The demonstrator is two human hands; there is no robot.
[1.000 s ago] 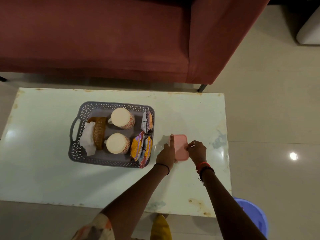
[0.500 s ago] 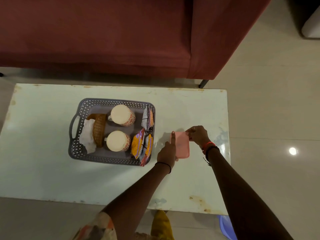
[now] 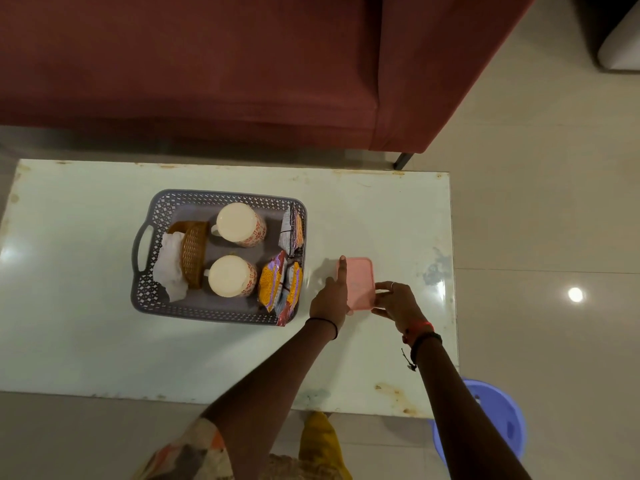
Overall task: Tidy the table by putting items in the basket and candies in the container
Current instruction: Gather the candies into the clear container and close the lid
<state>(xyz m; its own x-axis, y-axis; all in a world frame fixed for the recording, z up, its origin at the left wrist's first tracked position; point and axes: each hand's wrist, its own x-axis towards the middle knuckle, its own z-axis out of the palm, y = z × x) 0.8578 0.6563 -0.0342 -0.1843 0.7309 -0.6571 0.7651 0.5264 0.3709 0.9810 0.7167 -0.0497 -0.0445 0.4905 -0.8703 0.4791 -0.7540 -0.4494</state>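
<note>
A small pink lidded container (image 3: pixel 358 280) sits on the white table (image 3: pixel 398 220), just right of the grey basket (image 3: pixel 157 301). My left hand (image 3: pixel 330 299) rests against the container's left side with the index finger stretched along its edge. My right hand (image 3: pixel 394 303) grips the container's near right corner. The basket holds two cream mugs (image 3: pixel 237 223) (image 3: pixel 230 276), several snack packets (image 3: pixel 278 289), a wicker holder (image 3: pixel 194 252) and white tissue (image 3: pixel 171 268). The lid hides whatever is in the container.
A dark red sofa (image 3: pixel 207 64) stands behind the table's far edge. A purple plastic stool (image 3: pixel 498 414) stands on the tiled floor at the table's near right corner. Rust marks line the table's edges.
My right hand moved from the container's far right corner back to its near right corner. My left hand stayed on the left side. The container stayed in place.
</note>
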